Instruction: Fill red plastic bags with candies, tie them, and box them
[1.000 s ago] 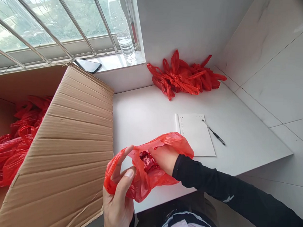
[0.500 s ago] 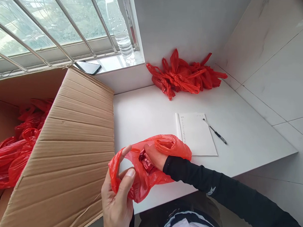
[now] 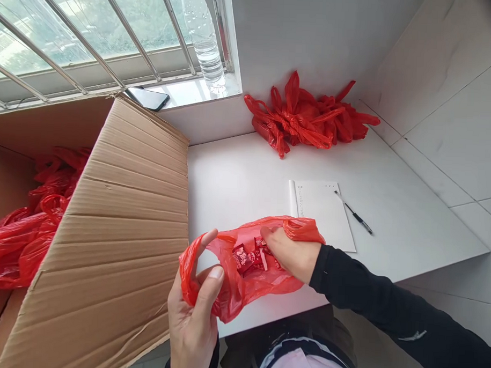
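Note:
An open red plastic bag [image 3: 242,291] hangs over the near edge of the white table [image 3: 237,178]. My left hand [image 3: 194,316] pinches its left handle and rim between thumb and fingers. My right hand [image 3: 289,252], in a black sleeve, grips the bag's right rim, its fingers curled at the mouth. Small red wrapped packets [image 3: 249,256] lie inside the bag, between my two hands.
A large cardboard box [image 3: 119,228] stands at the left, its flap raised, with red bags [image 3: 22,224] inside. A pile of tied red bags [image 3: 308,119] lies at the table's back. A notebook [image 3: 323,211] and pen [image 3: 355,214] lie mid-table. A phone [image 3: 147,99] and water bottle [image 3: 204,43] sit on the windowsill.
My right hand has come out of the bag and moved right to its rim. The packets now lie loose and visible inside. My left hand has stayed on the handle.

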The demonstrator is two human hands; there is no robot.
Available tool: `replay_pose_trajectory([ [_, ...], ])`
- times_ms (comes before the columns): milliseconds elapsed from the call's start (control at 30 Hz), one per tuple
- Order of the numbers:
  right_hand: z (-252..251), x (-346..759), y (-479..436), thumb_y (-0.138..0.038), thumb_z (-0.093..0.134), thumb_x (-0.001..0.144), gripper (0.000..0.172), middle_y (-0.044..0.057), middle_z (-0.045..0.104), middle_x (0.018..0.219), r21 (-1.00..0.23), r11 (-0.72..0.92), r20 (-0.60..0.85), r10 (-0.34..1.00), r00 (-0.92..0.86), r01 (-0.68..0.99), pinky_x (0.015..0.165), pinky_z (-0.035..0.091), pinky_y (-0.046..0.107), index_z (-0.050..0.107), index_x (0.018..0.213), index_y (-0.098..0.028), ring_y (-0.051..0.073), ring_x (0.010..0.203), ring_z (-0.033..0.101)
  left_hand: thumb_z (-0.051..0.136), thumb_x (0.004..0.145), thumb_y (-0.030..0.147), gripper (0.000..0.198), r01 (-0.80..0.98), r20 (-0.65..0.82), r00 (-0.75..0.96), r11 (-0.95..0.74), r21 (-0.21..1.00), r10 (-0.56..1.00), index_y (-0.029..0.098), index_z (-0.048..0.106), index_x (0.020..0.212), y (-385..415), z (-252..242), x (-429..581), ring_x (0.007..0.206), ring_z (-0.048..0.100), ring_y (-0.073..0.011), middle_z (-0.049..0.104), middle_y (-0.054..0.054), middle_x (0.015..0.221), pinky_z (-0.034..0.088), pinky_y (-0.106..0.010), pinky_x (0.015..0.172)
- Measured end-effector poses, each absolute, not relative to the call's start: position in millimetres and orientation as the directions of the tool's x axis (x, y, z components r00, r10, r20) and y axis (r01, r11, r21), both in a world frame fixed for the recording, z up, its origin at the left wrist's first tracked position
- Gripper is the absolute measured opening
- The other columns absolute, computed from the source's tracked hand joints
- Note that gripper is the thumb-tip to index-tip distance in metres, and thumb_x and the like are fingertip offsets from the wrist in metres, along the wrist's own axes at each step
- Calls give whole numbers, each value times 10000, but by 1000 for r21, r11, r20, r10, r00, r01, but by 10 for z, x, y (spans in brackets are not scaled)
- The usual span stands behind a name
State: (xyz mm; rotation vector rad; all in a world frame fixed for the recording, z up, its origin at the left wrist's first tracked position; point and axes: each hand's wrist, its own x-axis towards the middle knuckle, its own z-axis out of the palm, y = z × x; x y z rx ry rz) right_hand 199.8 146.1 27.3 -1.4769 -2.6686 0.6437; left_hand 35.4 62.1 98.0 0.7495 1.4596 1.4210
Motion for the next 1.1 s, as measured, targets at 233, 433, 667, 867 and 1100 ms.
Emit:
replay_pose_trajectory([
  [233, 279, 1944, 1540, -49, 629, 843, 96, 96, 656, 897, -241, 593, -298, 708, -640, 768, 637, 450, 326, 660, 891, -127, 203, 694, 595, 756, 841, 372, 498, -224, -279, -411, 201, 954, 868, 277, 679, 1323, 629, 1096, 478, 541, 379, -89, 448, 68, 562, 406, -173, 534],
  [433, 217, 1780, 1461, -372, 737, 855, 318, 127, 643, 1030, -264, 668, -276, 639, -718, 696, 760, 465, 368, 653, 1048, -133, 270, 862, 611, 773, 830, 367, 511, -184, -220, -377, 160, 970, 900, 284, 686, 1328, 635, 989, 405, 531, 411, -85, 500, 53, 595, 431, -163, 509],
  [667, 177, 1766, 1396, -285, 676, 864, 284, 141, 636, 1001, -234, 681, -249, 648, -720, 694, 800, 454, 400, 654, 1082, -104, 282, 863, 593, 778, 816, 380, 523, -181, -244, -406, 184, 966, 881, 298, 687, 1324, 642, 1015, 407, 535, 408, -99, 438, 64, 585, 422, -192, 511],
  [867, 197, 1860, 1357, -307, 740, 783, 306, 107, 639, 1025, -310, 705, -260, 582, -771, 637, 733, 451, 382, 666, 1038, -153, 272, 860, 596, 799, 776, 367, 544, -172, -244, -436, 186, 967, 866, 286, 695, 1303, 638, 1000, 362, 534, 390, -94, 486, 54, 643, 400, -192, 480],
  [1100, 232, 1932, 1342, -336, 821, 711, 308, 90, 677, 876, -374, 697, -283, 542, -791, 611, 623, 421, 347, 696, 927, -156, 244, 728, 602, 802, 783, 352, 541, -190, -247, -416, 182, 965, 875, 301, 693, 1310, 639, 1003, 360, 519, 386, -96, 438, 72, 569, 428, -178, 485],
])
